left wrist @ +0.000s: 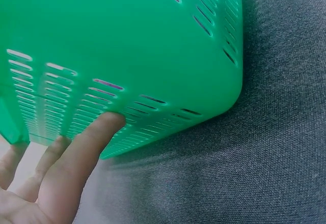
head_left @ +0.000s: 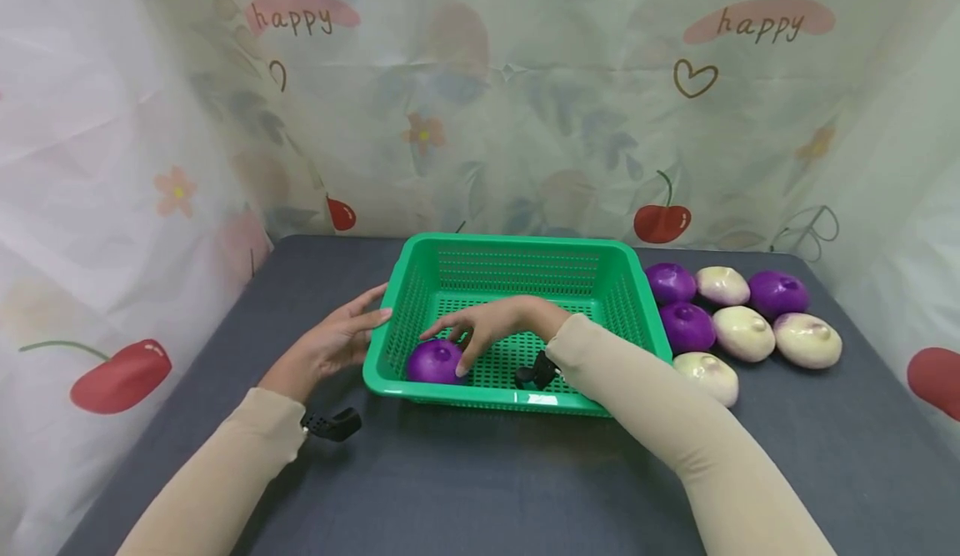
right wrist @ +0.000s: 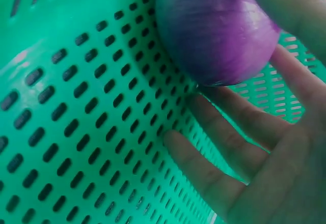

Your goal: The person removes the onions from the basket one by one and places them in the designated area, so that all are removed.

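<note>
In the head view a green plastic basket (head_left: 517, 245) with slotted walls stands on the dark cloth. My right hand (head_left: 495, 327) reaches into its front left corner. It holds a glossy purple onion (head_left: 435, 363) between thumb and fingers, low over the basket floor. The right wrist view shows the same onion (right wrist: 214, 35) close to the slotted green surface, with the lower fingers spread apart from it. My left hand (head_left: 337, 341) is at the basket's left side, its fingers extended. Seen from the left wrist, those fingers (left wrist: 76, 168) touch the outer wall.
Right of the basket sits a group of onions, some purple (head_left: 686, 328), others cream-white (head_left: 742, 333). The nearest white one (head_left: 708, 377) lies close by the basket's right wall, partly behind my right sleeve (head_left: 660, 414). A printed curtain (head_left: 510, 122) hangs behind the table.
</note>
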Tool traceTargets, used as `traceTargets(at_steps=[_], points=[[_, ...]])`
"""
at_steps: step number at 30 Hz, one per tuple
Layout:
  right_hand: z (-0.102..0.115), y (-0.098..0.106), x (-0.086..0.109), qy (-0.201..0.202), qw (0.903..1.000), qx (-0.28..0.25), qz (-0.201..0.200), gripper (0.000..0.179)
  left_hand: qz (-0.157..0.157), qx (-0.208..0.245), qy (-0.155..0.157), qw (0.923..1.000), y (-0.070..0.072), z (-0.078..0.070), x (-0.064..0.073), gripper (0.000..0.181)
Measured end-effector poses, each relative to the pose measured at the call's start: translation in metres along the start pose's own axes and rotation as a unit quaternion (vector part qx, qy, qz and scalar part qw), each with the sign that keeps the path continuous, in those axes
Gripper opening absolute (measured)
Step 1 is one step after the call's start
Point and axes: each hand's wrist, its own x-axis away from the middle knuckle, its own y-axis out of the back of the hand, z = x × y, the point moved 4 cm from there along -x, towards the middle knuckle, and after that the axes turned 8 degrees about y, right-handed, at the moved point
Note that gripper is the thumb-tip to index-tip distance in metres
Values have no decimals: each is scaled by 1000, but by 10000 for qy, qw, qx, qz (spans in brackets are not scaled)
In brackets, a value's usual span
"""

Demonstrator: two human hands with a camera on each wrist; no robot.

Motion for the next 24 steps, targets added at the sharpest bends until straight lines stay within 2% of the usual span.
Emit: traceTargets(at_steps=[3, 7, 18, 24], points=[[-1, -3, -1, -34, 9999, 27, 146, 78, 3, 1, 9, 10000, -2, 0, 1, 70], [-2, -4, -4, 12, 9998, 129, 149, 80, -8, -9, 8, 10000, -3, 0, 2, 69], [0, -4, -9, 124, 9995, 280, -126, 78, 28, 6, 4, 10000, 0, 1, -1, 68], [7, -3, -8, 97, 9976, 618, -292, 76, -7, 18, 27, 10000, 1, -1, 0, 70]])
